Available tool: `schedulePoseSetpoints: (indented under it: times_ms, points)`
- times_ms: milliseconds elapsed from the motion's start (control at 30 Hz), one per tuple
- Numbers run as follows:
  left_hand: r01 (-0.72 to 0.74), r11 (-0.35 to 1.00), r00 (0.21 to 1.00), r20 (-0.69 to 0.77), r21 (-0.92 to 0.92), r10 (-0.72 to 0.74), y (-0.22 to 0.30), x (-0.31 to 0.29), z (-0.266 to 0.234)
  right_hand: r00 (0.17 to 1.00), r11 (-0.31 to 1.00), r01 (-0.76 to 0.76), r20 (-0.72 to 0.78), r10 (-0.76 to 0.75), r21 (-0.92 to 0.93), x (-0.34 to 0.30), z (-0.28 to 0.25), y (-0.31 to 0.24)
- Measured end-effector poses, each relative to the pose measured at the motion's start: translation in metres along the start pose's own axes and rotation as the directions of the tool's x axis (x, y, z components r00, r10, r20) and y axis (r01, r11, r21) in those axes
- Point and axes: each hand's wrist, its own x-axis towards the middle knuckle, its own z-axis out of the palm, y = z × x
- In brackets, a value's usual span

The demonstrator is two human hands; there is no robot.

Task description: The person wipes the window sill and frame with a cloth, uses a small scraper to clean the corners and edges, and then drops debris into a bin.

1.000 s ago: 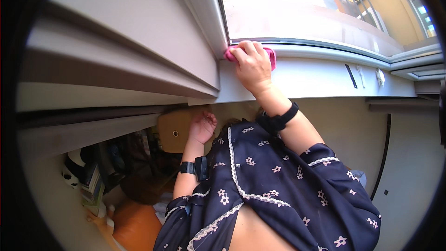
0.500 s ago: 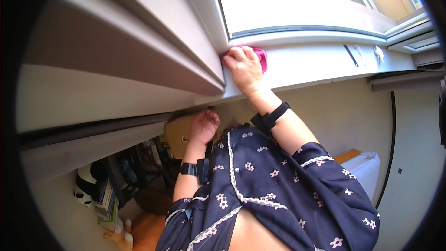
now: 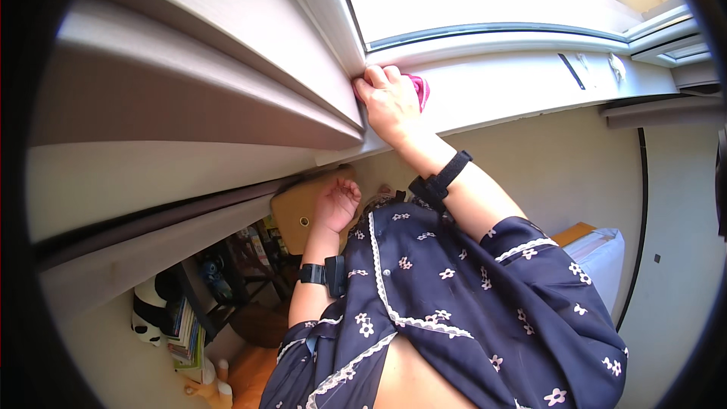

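My right hand (image 3: 388,104) is closed on a pink cloth (image 3: 421,92) and presses it to the white windowsill (image 3: 485,95). It is in the sill's left corner, where the window frame (image 3: 356,44) meets the pleated beige curtain (image 3: 204,83). Most of the cloth is hidden under my fingers; a bunched edge shows on the right side. Lower down, below the sill, my left hand (image 3: 338,203) hovers with loosely curled fingers, palm partly showing, holding nothing. Behind it is a tan box-like piece (image 3: 291,220) with a round hole. Both wrists wear black straps.
A thin black strip (image 3: 572,71) and a small white object (image 3: 617,68) lie on the sill's right part. Below left are a dark shelf (image 3: 201,288), upright books (image 3: 184,333) and a panda plush (image 3: 150,310). A pale blue-covered item (image 3: 602,265) stands at right.
My right hand has slid slightly left with the cloth, deeper into the corner against the curtain, and covers more of it. My left hand stays nearly in place, its fingers a little looser.
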Motion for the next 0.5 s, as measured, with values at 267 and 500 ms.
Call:
schedulePoseSetpoints:
  times_ms: [267,500]
  points:
    - [-0.055,0.995,0.998,-0.008,0.088,0.056,0.008,-0.001,0.031,0.983,0.982,0.027,0.183,0.008,-0.186,-0.010,-0.030,0.018]
    - [-0.019,0.998,0.999,-0.040,0.057,0.021,0.006,0.001,0.016,0.993,0.994,-0.098,-0.058,0.100,0.038,0.003,-0.001,-0.008]
